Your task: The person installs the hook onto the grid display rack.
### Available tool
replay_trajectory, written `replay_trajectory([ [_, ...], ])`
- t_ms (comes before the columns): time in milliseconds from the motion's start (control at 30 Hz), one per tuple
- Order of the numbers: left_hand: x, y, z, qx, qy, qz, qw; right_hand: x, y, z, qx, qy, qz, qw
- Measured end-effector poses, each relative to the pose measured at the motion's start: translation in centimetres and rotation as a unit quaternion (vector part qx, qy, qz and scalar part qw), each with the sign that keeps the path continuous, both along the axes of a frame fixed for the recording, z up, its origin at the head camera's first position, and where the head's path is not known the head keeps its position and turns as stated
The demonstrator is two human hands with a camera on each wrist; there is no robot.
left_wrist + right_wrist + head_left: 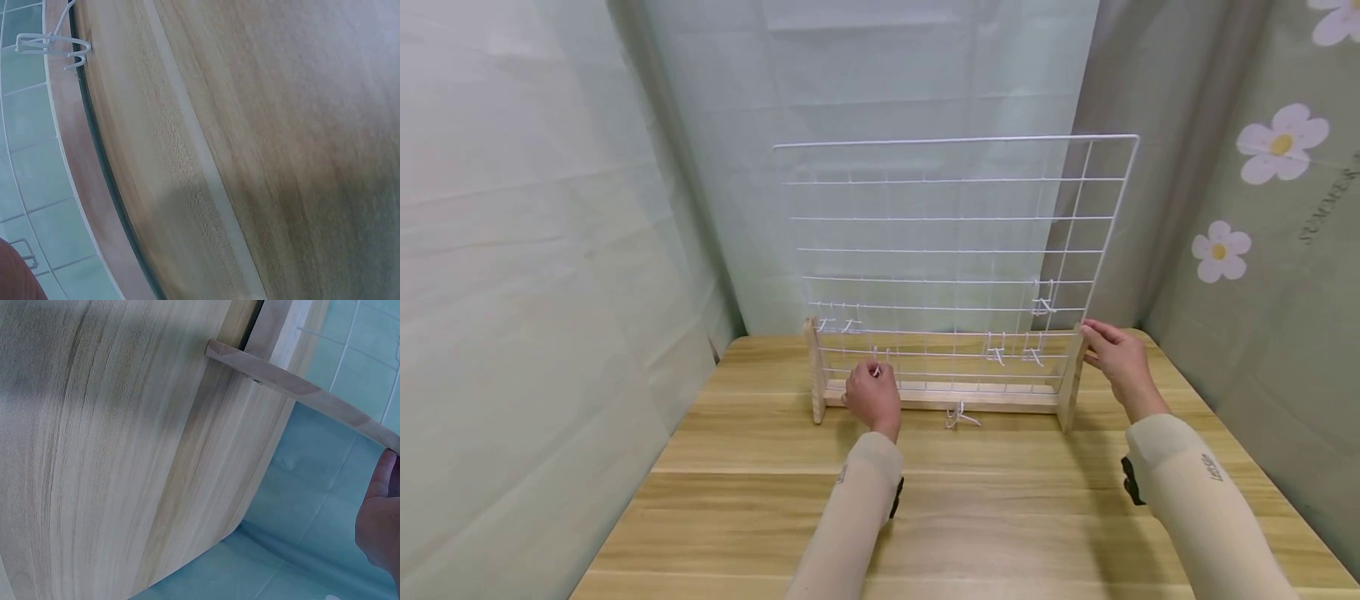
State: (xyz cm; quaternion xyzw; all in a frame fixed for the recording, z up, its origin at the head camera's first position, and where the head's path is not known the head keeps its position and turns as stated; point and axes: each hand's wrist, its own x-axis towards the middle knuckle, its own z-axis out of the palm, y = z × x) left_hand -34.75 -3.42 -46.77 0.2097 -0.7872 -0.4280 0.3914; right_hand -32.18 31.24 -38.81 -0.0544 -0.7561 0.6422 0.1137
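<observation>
A white wire grid panel (958, 218) stands upright in a wooden base (977, 402) on the table. My left hand (874, 397), at the grid's lower left, pinches a white wire hook (877, 372) against the low wires. Its fingers hide part of that hook, and only a sliver of the hand (15, 278) enters the left wrist view. My right hand (1116, 360) grips the top of the right wooden upright (1070, 383) at the grid's edge. In the right wrist view, the thumb presses on the end of that upright (300, 387).
Another white hook (961, 416) lies on the table (970, 492) against the base's front. Several hooks hang on the grid: some at the left, such as one hook (851, 326), others at the right, including a higher hook (1042, 307). Pale curtains (535, 250) surround the table.
</observation>
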Motion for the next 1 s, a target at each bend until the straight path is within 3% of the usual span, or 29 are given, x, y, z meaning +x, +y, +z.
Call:
replay_trajectory([
  [333, 0.6, 0.2, -0.4, 0.011, -0.038, -0.026, 0.9989, 0.0, -0.1, 0.0, 0.008, 0.001, 0.002, 1.0],
  [767, 1.0, 0.3, -0.4, 0.006, -0.025, -0.035, 0.999, 0.0, 0.1, -0.1, 0.011, -0.002, 0.0, 1.0],
  [1000, 1.3, 0.0, 0.2, 0.006, -0.03, -0.046, 0.9985, 0.1, -0.1, 0.1, 0.022, -0.006, 0.006, 1.0],
])
